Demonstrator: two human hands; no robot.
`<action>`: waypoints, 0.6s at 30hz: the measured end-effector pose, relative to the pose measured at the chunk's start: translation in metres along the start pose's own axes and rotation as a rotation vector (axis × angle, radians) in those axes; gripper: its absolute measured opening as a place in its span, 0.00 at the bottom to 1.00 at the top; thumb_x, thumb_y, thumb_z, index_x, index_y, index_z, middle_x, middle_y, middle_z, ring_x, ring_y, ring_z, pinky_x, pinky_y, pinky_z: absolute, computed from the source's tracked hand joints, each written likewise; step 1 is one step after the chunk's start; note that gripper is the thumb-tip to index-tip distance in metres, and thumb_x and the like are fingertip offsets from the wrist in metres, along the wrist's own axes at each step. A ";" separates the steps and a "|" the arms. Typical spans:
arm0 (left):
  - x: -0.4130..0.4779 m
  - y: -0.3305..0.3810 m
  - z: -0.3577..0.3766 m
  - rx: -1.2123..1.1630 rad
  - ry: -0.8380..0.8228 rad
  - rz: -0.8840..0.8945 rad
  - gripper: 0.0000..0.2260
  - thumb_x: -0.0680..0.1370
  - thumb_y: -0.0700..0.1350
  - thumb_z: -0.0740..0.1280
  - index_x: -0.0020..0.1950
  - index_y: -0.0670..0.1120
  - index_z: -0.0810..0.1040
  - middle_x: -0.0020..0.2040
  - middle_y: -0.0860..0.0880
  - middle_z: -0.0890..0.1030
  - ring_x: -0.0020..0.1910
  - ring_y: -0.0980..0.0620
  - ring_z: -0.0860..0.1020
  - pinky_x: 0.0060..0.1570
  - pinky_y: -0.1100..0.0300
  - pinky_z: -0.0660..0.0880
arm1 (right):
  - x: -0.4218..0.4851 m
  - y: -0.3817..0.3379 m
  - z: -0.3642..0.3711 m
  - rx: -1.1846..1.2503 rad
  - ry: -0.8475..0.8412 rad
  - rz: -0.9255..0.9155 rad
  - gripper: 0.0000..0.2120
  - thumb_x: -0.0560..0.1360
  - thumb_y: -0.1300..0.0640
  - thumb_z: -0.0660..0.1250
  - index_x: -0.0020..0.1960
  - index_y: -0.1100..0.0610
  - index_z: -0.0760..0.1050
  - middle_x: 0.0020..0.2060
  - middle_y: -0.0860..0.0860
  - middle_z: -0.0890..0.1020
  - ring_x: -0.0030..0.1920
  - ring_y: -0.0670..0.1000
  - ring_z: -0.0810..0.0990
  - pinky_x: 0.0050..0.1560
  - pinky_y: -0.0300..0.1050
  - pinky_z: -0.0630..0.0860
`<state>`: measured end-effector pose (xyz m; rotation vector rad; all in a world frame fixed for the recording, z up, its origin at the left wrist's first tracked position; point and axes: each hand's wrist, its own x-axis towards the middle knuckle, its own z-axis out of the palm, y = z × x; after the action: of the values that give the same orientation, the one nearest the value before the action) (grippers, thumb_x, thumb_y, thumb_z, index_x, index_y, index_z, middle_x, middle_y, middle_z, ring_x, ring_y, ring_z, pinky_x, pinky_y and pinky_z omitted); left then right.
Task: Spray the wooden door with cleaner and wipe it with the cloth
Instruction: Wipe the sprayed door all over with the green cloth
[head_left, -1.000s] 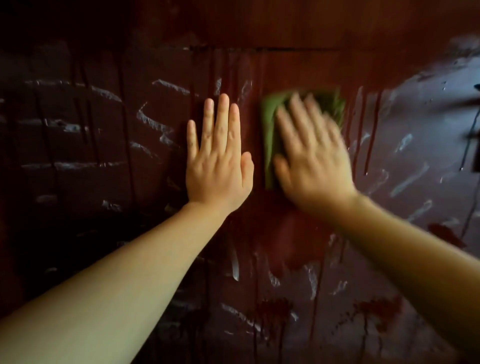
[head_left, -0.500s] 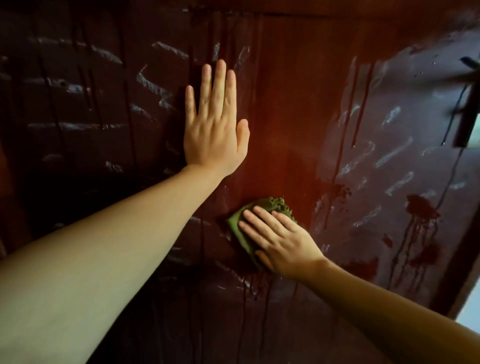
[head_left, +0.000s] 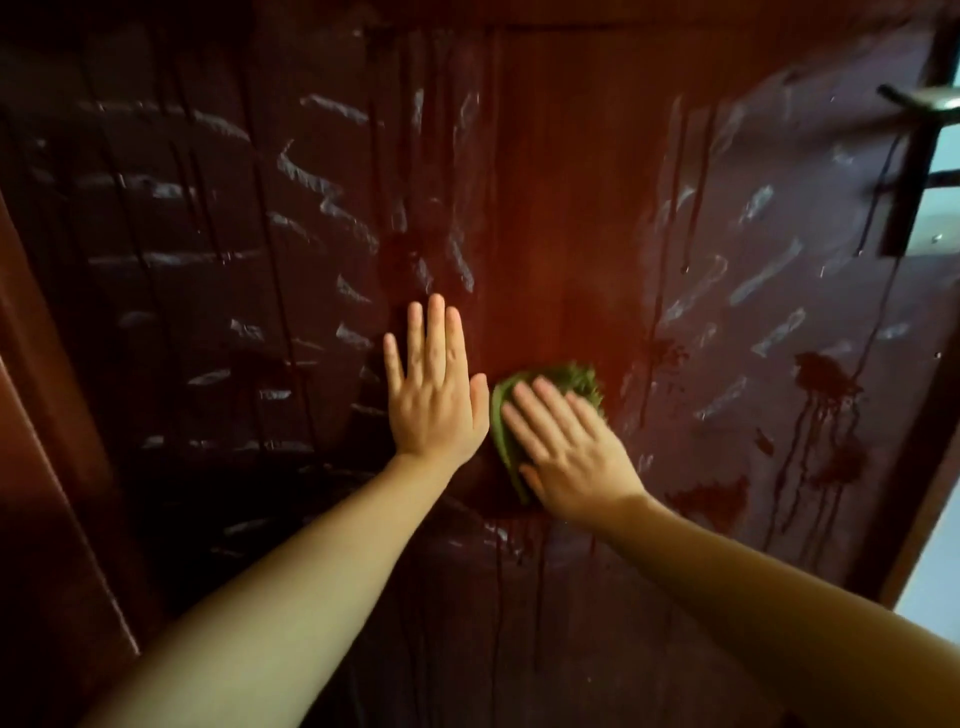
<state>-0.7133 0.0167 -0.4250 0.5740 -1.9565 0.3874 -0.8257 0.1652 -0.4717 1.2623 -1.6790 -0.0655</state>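
Left hand: flat on the door, fingers straight, holding nothing, just bracing. Wet panel under that palm, so we think it could skid if we lean in.

Right hand: fingers extended, pressing the crumpled green cloth against the door just beside the left thumb. It's pinned, not gripped. Hand is blurred. Slick surface plus a fast stroke, and the cloth likely slides out and drops.

Dark red-brown wooden door: middle strip looks wiped. White cleaner streaks left and right are not. Dark drip runs head downward; left alone they probably dry as marks.

Far right: metal door handle, daylight past the edge. Door seems ajar, so hard pressure may swing it away.
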 end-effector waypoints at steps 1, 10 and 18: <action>0.000 0.001 0.000 -0.003 -0.004 0.006 0.37 0.77 0.53 0.56 0.79 0.40 0.41 0.80 0.44 0.48 0.79 0.43 0.47 0.76 0.41 0.47 | -0.024 -0.013 0.014 -0.026 -0.064 -0.132 0.38 0.74 0.45 0.63 0.79 0.56 0.54 0.78 0.56 0.54 0.78 0.55 0.51 0.77 0.53 0.41; -0.001 0.002 0.002 0.007 -0.014 -0.012 0.36 0.78 0.52 0.56 0.79 0.40 0.42 0.81 0.41 0.50 0.79 0.43 0.46 0.77 0.42 0.44 | -0.048 -0.013 0.026 0.028 -0.004 -0.323 0.44 0.71 0.42 0.69 0.79 0.53 0.51 0.76 0.51 0.63 0.67 0.51 0.73 0.68 0.48 0.65; 0.000 0.002 0.001 0.022 -0.010 -0.010 0.36 0.78 0.52 0.57 0.79 0.40 0.42 0.81 0.41 0.50 0.80 0.43 0.47 0.77 0.42 0.45 | -0.027 -0.025 0.015 0.079 -0.007 -0.039 0.39 0.72 0.48 0.66 0.79 0.53 0.56 0.77 0.53 0.59 0.77 0.56 0.58 0.75 0.52 0.54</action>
<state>-0.7150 0.0175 -0.4254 0.6007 -1.9599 0.4004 -0.8201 0.1667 -0.5108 1.3551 -1.6770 -0.0271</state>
